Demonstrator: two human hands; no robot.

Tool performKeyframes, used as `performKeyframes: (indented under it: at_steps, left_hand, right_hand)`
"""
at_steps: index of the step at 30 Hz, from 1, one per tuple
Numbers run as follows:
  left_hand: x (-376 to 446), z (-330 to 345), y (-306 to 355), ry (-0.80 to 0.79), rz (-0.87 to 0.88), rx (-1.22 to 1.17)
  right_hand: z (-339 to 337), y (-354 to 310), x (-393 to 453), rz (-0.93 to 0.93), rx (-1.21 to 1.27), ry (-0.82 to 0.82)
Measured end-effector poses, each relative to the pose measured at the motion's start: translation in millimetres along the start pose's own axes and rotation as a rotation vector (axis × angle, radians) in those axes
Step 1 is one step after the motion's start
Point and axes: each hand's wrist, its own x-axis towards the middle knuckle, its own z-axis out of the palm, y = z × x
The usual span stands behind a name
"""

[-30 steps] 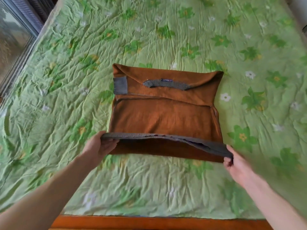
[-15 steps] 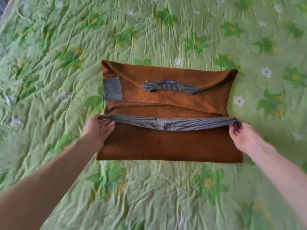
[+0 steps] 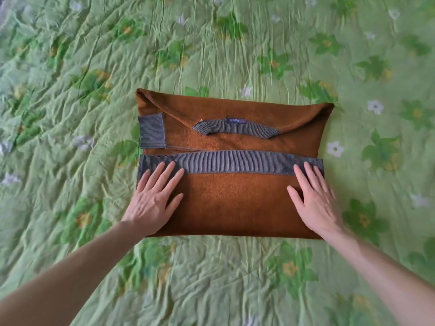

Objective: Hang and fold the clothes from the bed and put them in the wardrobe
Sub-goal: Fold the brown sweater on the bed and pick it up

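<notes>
While sweater [image 3: 231,201] lies crosswise, collar away | both hands' fingers [image 3: 164,175] flat, spread

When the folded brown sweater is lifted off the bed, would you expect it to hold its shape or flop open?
The brown sweater would probably sag: it is soft knit, lying in loose layers. The gray ribbed hem lies unsecured on top, so the fold may fall open unless supported underneath. The left hand and right hand lie flat on it, suggesting it needs smoothing.
</notes>
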Motion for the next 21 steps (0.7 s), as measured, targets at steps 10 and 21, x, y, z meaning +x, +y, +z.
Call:
performKeyframes:
  at_steps: [10, 21]
  left_hand:
    - [-57.2, -14.7, -8.1, -0.023, 0.177, 0.088]
    - [-60.7, -24.4, -13.0, -0.141, 0.153, 0.196]
  right_hand:
    - [10.1, 17.5, -33.4, -0.100, -0.134, 0.113]
    - [1.0, 63.0, -68.3, -0.508, -0.373, -0.036]
